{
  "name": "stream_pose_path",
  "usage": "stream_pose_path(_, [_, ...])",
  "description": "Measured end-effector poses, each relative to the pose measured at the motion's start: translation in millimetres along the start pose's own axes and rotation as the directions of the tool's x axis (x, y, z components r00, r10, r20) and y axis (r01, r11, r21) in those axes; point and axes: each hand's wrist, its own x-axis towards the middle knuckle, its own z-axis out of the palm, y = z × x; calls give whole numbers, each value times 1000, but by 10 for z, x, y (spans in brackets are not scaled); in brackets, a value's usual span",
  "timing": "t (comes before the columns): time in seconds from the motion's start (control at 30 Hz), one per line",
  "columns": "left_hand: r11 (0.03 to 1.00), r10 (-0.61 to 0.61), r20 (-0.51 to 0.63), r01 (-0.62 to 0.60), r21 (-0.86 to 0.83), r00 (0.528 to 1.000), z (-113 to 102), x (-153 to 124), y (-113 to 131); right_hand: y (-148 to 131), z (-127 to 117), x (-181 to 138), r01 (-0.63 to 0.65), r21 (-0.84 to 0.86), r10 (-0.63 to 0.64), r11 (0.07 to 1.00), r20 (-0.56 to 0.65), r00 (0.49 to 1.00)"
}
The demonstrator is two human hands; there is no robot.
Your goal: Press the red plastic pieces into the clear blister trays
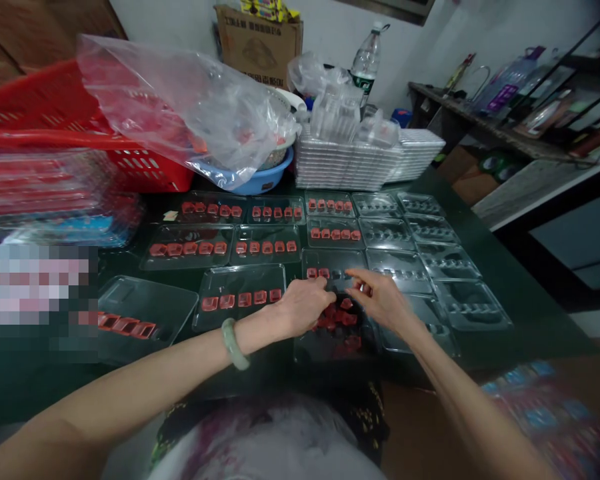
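My left hand (307,307) is closed in a pinch above a heap of small red plastic pieces (335,317); whatever its fingertips hold is hidden. My right hand (383,300) is just right of the heap, thumb and index finger apart, the other fingers curled, no piece visible between them. Past both hands lies a clear plastic tray (345,258) with red pieces in its left slots. Farther back, another clear tray (334,225) carries a full row of red pieces. To the left, a tray (245,277) holds a similar row.
Unfilled clear trays (390,233) lie on the right of the dark green table (520,287). Stacked trays (347,167), a blue basin (267,180) and a red basket (150,170) line the back. Wrapped packs (55,193) are piled at left. A bottle (367,60) stands behind.
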Motion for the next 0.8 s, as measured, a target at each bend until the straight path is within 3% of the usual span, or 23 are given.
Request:
stream_pose_path(0.1, [1000,-8,-46,9,4,999,-19,5,-18,-60,33,-164,-45,136,52,990,-52,997])
stream_pose_path(0.2, [981,-10,-101,-10,-196,995,-55,-17,-51,-175,99,-264,-53,242,74,969,-76,994])
stream_pose_path(0.33, [947,-74,-147,23,-322,986,-103,-59,-88,-300,169,-299,-26,220,46,975,-85,995])
stream_pose_path(0.53, [988,-1,-93,-14,-156,996,-171,-170,-112,-329,218,-274,24,72,-20,997,-47,999])
stream_pose_path(0.8, [994,-25,-60,31,106,998,-101,-148,-106,-313,256,-219,-4,45,6,999,-44,999])
